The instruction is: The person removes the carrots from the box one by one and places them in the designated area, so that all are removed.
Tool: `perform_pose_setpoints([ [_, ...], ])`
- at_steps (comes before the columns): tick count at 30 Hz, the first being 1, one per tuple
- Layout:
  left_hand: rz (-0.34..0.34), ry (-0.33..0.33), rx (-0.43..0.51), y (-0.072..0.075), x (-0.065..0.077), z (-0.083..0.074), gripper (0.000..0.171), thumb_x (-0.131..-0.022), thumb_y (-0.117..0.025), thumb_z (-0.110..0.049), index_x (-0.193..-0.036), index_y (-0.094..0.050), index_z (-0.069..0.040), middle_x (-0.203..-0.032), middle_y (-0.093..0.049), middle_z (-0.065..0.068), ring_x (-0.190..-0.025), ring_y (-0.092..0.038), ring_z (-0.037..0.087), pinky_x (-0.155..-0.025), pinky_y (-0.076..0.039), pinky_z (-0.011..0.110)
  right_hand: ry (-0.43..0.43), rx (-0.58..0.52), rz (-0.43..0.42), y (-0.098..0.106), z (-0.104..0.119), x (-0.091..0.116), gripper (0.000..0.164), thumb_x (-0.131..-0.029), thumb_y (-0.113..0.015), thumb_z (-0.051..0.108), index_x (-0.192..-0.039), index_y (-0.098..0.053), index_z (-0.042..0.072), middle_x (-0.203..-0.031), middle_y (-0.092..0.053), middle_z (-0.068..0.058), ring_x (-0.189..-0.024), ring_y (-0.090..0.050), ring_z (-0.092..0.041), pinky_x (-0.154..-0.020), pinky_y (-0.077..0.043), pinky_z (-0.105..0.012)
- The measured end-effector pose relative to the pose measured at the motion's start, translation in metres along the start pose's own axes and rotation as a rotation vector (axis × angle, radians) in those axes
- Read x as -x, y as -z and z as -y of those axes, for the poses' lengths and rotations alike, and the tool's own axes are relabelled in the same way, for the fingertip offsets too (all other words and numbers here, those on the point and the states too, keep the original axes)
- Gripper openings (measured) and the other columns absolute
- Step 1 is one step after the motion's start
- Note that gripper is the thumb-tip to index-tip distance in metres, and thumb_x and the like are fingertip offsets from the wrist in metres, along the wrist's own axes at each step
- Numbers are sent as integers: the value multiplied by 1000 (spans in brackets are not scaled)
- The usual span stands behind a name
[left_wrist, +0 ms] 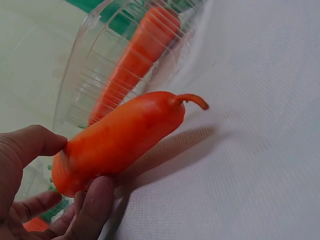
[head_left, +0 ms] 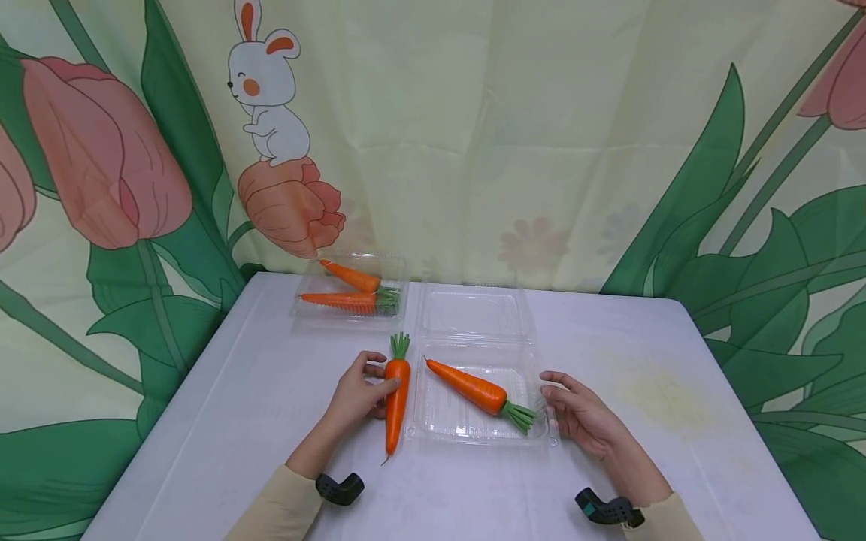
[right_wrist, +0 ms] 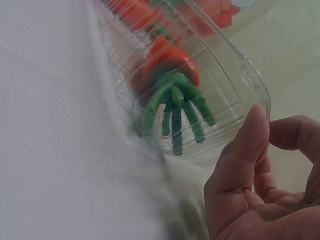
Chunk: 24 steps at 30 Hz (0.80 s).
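My left hand (head_left: 361, 387) pinches an orange carrot (head_left: 397, 402), thumb on one side and fingers on the other. Its green top points away from me and its thin tip toward me; in the left wrist view the tip of that carrot (left_wrist: 125, 140) stands above the cloth, casting a shadow. To its right is an opened clear plastic clamshell box (head_left: 446, 432), lid folded back. Another carrot (head_left: 473, 387) lies slantwise inside, its green stalks at the lower right. My right hand (head_left: 588, 417) holds the box's right rim; in the right wrist view, thumb and forefinger (right_wrist: 295, 131) meet at that edge.
A second clear box (head_left: 298, 308), with two carrots (head_left: 341, 300) in it, stands at the back left of the white-covered table (head_left: 203, 421). Behind the table hangs a curtain (head_left: 433, 150) printed with tulips and a rabbit.
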State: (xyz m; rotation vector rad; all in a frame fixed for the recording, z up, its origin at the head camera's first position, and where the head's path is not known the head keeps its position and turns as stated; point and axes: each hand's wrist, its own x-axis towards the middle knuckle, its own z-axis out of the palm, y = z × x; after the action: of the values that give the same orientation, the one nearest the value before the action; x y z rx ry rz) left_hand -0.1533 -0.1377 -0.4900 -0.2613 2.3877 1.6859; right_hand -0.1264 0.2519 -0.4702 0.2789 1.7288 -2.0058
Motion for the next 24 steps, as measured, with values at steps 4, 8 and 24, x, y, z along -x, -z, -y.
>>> perform_pose_setpoints([
  [4, -1, 1, -2, -1, 1, 0, 52, -89, -79, -21, -132, -53, -10, -119, -60, 16, -71, -62, 22, -57, -61, 35, 5, 1, 3, 1, 0, 0, 38, -105, -58, 16, -138, -39, 12, -79, -57, 9, -65, -55, -5, -59, -51, -19],
  [8, -10, 19, 22, -1, 2, -2, 53, -90, -79, -21, -134, -52, -10, -119, -59, 15, -70, -61, 22, -57, -61, 35, 12, -5, 17, 2, 0, 0, 38, -105, -58, 17, -137, -39, 12, -80, -58, 9, -67, -56, -5, -60, -52, -19],
  [24, -36, 29, 43, 2, 0, 1, 54, -91, -78, -24, -135, -50, -12, -119, -59, 15, -72, -62, 22, -58, -61, 35, 14, -8, 19, 1, 0, 1, 41, -106, -58, 17, -141, -37, 10, -82, -59, 9, -68, -57, -4, -61, -54, -19],
])
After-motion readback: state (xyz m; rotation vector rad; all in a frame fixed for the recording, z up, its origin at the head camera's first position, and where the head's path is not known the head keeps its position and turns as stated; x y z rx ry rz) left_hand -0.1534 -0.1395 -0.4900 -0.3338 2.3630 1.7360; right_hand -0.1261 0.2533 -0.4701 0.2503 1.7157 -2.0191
